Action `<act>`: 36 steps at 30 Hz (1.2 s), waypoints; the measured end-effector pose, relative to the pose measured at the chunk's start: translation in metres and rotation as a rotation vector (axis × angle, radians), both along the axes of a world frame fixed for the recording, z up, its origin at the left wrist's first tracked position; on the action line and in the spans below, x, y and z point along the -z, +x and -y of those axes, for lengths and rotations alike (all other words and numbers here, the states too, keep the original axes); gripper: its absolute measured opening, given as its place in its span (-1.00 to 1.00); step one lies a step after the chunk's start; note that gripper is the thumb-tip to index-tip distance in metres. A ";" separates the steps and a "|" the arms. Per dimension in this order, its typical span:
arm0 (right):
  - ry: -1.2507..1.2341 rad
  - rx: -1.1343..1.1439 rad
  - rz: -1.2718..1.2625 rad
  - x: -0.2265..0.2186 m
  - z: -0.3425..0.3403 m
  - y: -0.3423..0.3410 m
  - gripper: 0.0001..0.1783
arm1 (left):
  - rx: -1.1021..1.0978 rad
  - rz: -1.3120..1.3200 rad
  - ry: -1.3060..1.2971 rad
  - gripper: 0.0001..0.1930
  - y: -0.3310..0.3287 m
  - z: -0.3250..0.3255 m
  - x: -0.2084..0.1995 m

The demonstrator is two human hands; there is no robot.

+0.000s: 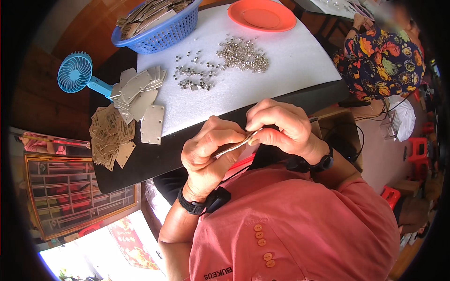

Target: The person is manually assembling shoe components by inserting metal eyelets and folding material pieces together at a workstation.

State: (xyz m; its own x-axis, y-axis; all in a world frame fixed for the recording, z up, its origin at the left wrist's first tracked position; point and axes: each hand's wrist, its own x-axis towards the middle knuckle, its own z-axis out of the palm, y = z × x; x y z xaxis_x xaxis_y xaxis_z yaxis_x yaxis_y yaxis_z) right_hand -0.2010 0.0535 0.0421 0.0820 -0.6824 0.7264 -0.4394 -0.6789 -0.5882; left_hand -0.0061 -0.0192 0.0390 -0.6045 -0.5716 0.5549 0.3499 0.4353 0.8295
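Observation:
Held between both hands in front of my chest is a thin flat card (228, 150), seen nearly edge-on, with a pale edge. My left hand (209, 149) is closed on its near left end. At the other end, my right hand (282, 125) pinches it between thumb and fingers. Whether a small metal part sits in the fingertips is hidden. On the table's left side lie a pile of grey cards with small holes (139, 96) and a heap of brown cut-out cards (108, 133). Small shiny metal pieces (193, 77) are scattered beyond my hands, beside a denser heap of metal rings (242, 54).
A blue basket (161, 33) full of cards stands at the far left, an orange plate (261, 15) at the far edge. A blue handheld fan (77, 74) lies left of the grey cards. White sheeting (290, 70) covers the dark table (126, 171). Another person (384, 61) sits at right.

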 end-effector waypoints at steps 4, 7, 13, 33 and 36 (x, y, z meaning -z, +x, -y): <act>-0.023 -0.058 -0.010 0.002 -0.002 0.002 -0.70 | -0.014 0.014 -0.001 -0.71 0.001 -0.005 0.000; -0.100 -0.008 -0.054 0.002 -0.002 0.004 -0.70 | -0.043 0.018 0.125 -0.75 -0.001 -0.013 0.002; 0.234 -0.088 0.239 0.009 -0.009 0.005 -0.74 | -0.053 0.041 0.121 -0.78 0.002 -0.013 0.001; 0.111 -0.009 0.197 0.010 -0.013 0.014 -0.80 | -0.166 -0.015 0.195 -0.75 0.000 -0.025 0.003; 0.162 -0.036 0.211 0.007 -0.015 0.012 -0.79 | -0.137 -0.038 0.228 -0.76 0.002 -0.023 0.006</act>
